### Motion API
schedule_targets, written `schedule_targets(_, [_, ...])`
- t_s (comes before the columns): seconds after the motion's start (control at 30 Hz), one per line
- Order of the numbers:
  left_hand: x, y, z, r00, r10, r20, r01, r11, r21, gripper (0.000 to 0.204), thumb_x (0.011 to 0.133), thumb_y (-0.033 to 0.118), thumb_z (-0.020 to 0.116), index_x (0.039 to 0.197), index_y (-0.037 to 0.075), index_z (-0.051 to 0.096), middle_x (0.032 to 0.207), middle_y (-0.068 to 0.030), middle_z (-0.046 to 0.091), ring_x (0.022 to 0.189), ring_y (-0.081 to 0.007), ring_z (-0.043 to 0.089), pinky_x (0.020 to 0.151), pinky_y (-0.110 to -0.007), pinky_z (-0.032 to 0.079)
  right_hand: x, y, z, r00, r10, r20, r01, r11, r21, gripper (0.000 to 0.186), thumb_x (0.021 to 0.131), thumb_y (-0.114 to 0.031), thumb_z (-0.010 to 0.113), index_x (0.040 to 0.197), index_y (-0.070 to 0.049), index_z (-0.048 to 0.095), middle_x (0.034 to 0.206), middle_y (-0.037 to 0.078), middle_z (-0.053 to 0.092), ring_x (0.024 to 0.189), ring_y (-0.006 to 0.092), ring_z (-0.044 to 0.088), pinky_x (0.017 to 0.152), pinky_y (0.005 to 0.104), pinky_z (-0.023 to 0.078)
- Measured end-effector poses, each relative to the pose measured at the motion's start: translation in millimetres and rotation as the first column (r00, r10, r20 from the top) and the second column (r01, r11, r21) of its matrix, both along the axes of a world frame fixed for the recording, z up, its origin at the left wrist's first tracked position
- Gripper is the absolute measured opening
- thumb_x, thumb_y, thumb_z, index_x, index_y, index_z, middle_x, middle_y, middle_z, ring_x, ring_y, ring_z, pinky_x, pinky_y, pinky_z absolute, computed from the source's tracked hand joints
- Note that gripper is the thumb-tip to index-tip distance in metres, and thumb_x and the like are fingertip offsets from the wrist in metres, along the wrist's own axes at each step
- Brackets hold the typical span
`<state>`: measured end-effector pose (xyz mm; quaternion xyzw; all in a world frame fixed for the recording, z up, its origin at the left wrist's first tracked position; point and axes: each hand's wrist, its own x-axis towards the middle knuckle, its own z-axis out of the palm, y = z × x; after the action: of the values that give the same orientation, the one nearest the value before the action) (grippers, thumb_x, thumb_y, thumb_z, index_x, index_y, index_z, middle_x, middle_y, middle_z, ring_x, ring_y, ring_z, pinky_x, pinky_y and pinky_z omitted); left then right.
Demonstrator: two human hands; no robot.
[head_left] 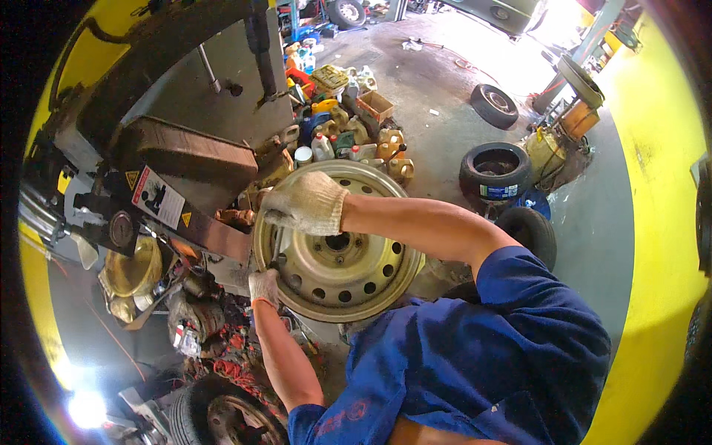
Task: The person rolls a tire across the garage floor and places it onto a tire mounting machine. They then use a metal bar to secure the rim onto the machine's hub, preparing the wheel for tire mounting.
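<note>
A bare steel wheel rim [382, 256], silver-beige with a ring of round holes, lies face up in front of me with no tyre on it. My right hand [308, 204], in a pale knitted glove, reaches over its far left part with fingers curled closed. From under that glove a slim metal tool [279, 243] runs toward me, ending in a dark tip. My left hand [265, 288], gloved too, is closed at the rim's left edge beside that tip. What its fingers grip is hidden.
A machine arm [204, 230] with warning labels stands close on the left. Jugs and bottles [341, 133] crowd the floor beyond the rim. Tyres [495, 172] lie on the right; a mounted wheel [230, 415] sits at lower left, near a basin [133, 267].
</note>
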<state>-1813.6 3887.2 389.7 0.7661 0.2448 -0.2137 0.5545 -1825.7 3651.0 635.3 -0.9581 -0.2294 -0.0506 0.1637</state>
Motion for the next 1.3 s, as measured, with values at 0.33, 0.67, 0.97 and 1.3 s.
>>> schedule_targets(0.33, [6.2, 26.7, -63.9, 0.987, 0.038, 0.153, -0.004, 0.976, -0.220, 0.032, 0.076, 0.009, 0.064, 0.100, -0.012, 0.063, 0.073, -0.0087, 0.060, 0.062, -0.0206, 0.054, 0.056, -0.040, 0.044, 8.5, 6.4, -4.7, 0.968, 0.190, 0.161, -0.180, 0.981, -0.071, 0.028, 0.094, -0.028, 0.057, 0.115, -0.008, 0.056, 0.104, 0.017, 0.058, 0.088, 0.0369, 0.065, 0.070, 0.0471, 0.055])
schedule_targets(0.67, [9.6, 23.3, -52.7, 0.996, -0.081, 0.033, 0.083, 0.994, -0.076, 0.035, 0.075, 0.016, 0.070, 0.094, -0.013, 0.066, 0.072, -0.0121, 0.062, 0.063, -0.0204, 0.059, 0.057, -0.039, 0.047, 2.9, 10.1, -16.1, 0.953, 0.162, 0.258, -0.146, 0.986, -0.078, 0.036, 0.077, -0.027, 0.076, 0.102, -0.005, 0.064, 0.105, 0.015, 0.062, 0.095, 0.0330, 0.064, 0.075, 0.0429, 0.057])
schedule_targets(0.97, [15.0, -2.9, -60.1, 0.994, -0.038, 0.099, 0.055, 0.982, -0.178, 0.040, 0.076, 0.010, 0.067, 0.109, -0.012, 0.066, 0.093, -0.0167, 0.070, 0.080, -0.0221, 0.065, 0.068, -0.038, 0.051, -6.7, -5.9, -17.9, 0.947, 0.167, 0.274, -0.132, 0.981, -0.142, 0.028, 0.087, -0.031, 0.066, 0.102, -0.007, 0.065, 0.103, 0.015, 0.061, 0.082, 0.0353, 0.067, 0.064, 0.0468, 0.056])
schedule_targets(1.3, [-12.3, 10.5, -15.5, 0.937, 0.039, 0.348, 0.099, 0.924, -0.369, 0.041, 0.078, 0.009, 0.062, 0.117, -0.006, 0.068, 0.100, -0.0141, 0.072, 0.087, -0.0253, 0.068, 0.078, -0.037, 0.054, -0.5, 12.1, -22.8, 0.979, 0.080, 0.186, -0.060, 0.992, -0.110, 0.021, 0.091, -0.028, 0.060, 0.095, -0.007, 0.059, 0.076, 0.014, 0.062, 0.071, 0.0334, 0.068, 0.059, 0.0488, 0.054])
